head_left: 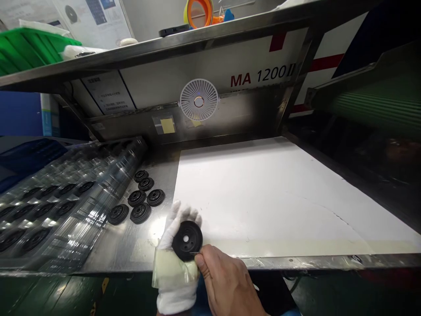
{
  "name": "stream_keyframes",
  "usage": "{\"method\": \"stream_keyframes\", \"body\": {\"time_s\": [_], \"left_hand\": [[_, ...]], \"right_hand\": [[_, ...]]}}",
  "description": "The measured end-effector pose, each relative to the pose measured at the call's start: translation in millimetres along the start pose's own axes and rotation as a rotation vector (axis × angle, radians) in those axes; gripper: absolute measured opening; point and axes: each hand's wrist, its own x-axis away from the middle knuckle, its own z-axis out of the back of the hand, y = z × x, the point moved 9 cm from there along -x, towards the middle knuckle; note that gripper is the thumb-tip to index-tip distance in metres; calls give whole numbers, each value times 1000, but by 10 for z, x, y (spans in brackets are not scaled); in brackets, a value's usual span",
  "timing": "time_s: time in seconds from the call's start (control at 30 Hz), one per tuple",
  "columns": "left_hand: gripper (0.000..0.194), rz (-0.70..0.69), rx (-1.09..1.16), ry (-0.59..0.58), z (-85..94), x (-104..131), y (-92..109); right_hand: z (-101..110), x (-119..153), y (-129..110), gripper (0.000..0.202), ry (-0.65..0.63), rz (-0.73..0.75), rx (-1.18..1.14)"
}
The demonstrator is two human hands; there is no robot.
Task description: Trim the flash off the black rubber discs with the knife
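Observation:
My left hand (174,272), in a white glove with a pale clear band around the palm and wrist, holds a round black plastic wheel-like part (188,241) with a hole in its middle. Its fingers curl up behind the part's far edge. My bare right hand (226,276) is closed in a pinch at the part's lower right rim. From its fingertips a thin, metallic-looking tip (194,253) reaches over the part's face; the rest of that tool is hidden in the hand. Several similar black parts (140,213) lie on the metal bench, left of my left hand.
Clear plastic trays (108,197) with black parts stand at left. A white sheet (263,197) covers much of the metal bench. A small white fan (199,100) hangs under the shelf (148,48), which bears a green bin (29,48) and a tape roll (208,13).

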Motion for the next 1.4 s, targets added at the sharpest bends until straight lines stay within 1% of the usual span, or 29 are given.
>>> {"method": "stream_keyframes", "body": {"time_s": [0.07,0.1,0.13,0.2,0.3,0.37,0.57,0.63,0.67,0.7,0.77,0.83,0.87,0.97,1.03,1.1,1.27,1.3,1.33,1.4], "left_hand": [[45,166,15,-53,-32,42,-95],[48,232,30,-68,-40,65,-128],[49,262,41,-73,-38,77,-136],[46,251,51,-70,-28,67,-115],[27,197,60,-40,-7,9,-99],[18,179,70,-14,5,-31,-109],[9,120,95,-29,-7,-86,-88],[13,55,65,-24,17,-77,-44],[18,26,35,-26,28,-64,-23],[25,26,4,-36,32,-48,-24],[35,99,-27,-63,32,-8,-80],[40,193,-14,-82,30,32,-138],[41,206,5,-85,26,42,-136],[31,132,41,-91,-11,28,-56],[21,75,38,-81,-35,4,-24],[15,33,19,-52,-38,-18,-19],[22,-71,-29,-2,5,-14,40],[26,-61,-46,-10,12,-7,41],[31,-16,-57,-35,8,-1,15],[42,132,-57,-108,-16,21,-84]], "right_hand": [[23,-7,22,28,6,6,-3],[41,-14,39,29,14,3,-12],[56,-21,60,29,20,-4,-25],[87,-35,111,30,32,-36,-32],[102,-37,166,30,31,-85,0],[93,-27,154,29,28,-84,18],[-34,18,31,28,-22,-49,-11],[-60,26,5,27,-29,-36,-22],[-60,28,-2,27,-25,-26,-22],[-47,28,-5,27,-12,-13,-18],[1,22,8,27,26,8,-7],[54,11,51,28,56,3,-9],[72,5,80,29,63,-11,-12],[91,-7,139,28,60,-59,2],[77,-2,119,28,57,-56,17],[24,11,69,28,33,-33,14],[-42,50,-11,28,38,2,18],[-44,52,-19,27,35,13,23],[-41,50,-20,26,31,23,27],[4,38,-3,27,50,31,34]]}}
